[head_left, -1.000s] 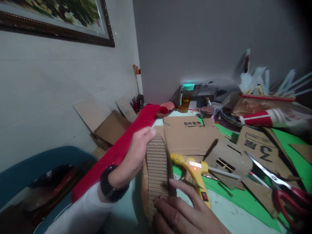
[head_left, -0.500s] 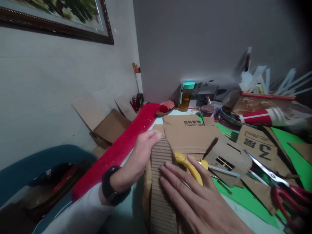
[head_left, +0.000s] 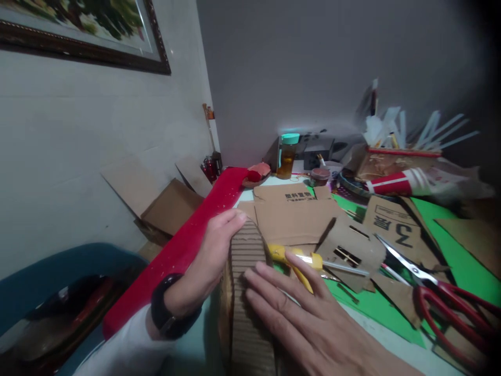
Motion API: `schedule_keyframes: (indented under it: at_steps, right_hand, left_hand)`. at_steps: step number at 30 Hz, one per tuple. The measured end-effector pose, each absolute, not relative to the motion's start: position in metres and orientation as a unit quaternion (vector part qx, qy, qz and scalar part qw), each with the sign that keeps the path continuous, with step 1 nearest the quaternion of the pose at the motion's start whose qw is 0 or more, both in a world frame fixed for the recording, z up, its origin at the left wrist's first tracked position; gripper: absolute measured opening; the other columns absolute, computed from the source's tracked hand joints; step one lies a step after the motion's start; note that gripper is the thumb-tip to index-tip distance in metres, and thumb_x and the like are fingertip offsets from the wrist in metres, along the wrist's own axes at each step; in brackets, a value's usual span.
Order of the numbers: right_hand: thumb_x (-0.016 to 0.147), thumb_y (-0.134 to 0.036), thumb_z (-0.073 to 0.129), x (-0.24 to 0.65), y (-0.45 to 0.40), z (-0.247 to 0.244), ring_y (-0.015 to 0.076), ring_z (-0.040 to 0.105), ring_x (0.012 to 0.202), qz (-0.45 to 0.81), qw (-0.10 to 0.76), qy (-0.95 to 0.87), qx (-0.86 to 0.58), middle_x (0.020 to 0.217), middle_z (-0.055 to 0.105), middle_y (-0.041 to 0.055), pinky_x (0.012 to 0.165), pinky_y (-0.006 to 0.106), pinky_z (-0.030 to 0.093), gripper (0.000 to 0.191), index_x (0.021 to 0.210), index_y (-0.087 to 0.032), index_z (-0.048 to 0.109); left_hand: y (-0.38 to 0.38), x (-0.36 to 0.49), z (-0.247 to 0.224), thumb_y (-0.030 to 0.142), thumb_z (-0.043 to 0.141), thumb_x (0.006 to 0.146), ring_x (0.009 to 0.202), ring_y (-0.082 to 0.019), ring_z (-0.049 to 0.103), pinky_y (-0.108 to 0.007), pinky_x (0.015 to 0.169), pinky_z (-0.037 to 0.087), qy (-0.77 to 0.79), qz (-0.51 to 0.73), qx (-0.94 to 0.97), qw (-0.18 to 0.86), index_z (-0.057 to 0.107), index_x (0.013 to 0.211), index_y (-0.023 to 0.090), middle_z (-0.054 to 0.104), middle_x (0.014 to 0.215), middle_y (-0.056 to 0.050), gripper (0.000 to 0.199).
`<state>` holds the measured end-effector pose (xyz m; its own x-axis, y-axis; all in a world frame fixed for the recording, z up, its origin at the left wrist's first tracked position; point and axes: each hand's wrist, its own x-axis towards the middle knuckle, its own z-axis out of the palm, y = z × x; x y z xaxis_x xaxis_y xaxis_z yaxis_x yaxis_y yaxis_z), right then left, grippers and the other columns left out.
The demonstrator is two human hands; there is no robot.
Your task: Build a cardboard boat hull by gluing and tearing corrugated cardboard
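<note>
Clock centred on the corrugated cardboard piece (head_left: 245,248), held at 6 o'clock of the view, ridged face up; 12 points away from the wearer. Left hand (head_left: 209,256), black band (head_left: 164,305) at wrist, at 11: grasping the far end, thumb on the face; other fingers' tips hidden. Right hand (head_left: 309,318) at 4: fingers extended, unclenched, some laid across the ridges, grasping nothing visible. Yellow glue gun (head_left: 276,253) at 1, partly behind right fingers. Printed cardboard sheet (head_left: 293,224) beyond, also 1. Slotted cardboard (head_left: 366,250) at 2; scissors (head_left: 421,275) at 3, blades parted. Red cloth (head_left: 164,271) at 10.
</note>
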<state>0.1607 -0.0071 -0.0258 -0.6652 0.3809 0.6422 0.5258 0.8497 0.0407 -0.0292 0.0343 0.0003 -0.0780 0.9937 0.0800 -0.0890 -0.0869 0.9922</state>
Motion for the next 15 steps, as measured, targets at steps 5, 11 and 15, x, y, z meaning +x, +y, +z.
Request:
schedule_keyframes:
  at_steps: [5,11,15]
  right_hand:
    - [0.092,-0.026,0.052,0.173,-0.005,-0.012,0.0283,0.059,0.13,-0.074,0.353,-0.889,-0.282,0.141,0.063,0.0112,0.111,0.046,0.047,0.056,0.148,-0.021,0.048]
    - [0.101,-0.02,0.039,0.163,-0.015,-0.02,0.0161,0.055,0.133,0.024,0.307,-0.906,-0.29,0.148,0.054,0.0145,0.105,0.022,0.049,0.058,0.156,-0.006,0.027]
    - [0.099,-0.027,0.048,0.137,-0.02,-0.025,0.0217,0.06,0.129,-0.02,0.323,-0.904,-0.279,0.141,0.062,0.0085,0.108,0.037,0.051,0.053,0.152,-0.025,0.041]
  left_hand:
    - [0.033,-0.03,0.005,0.032,0.062,0.09,0.063,-0.013,0.052,-0.024,0.059,0.041,0.487,0.583,0.468,0.452,0.06,0.072,0.017,0.056,0.069,0.002,0.024]
    - [0.026,-0.026,0.008,0.036,0.059,0.094,0.065,-0.013,0.057,-0.024,0.06,0.046,0.49,0.61,0.449,0.432,0.063,0.076,0.02,0.061,0.075,0.002,0.025]
    - [0.023,-0.021,0.005,0.038,0.06,0.094,0.067,-0.014,0.059,-0.023,0.059,0.046,0.499,0.631,0.424,0.416,0.062,0.076,0.02,0.06,0.071,0.002,0.025]
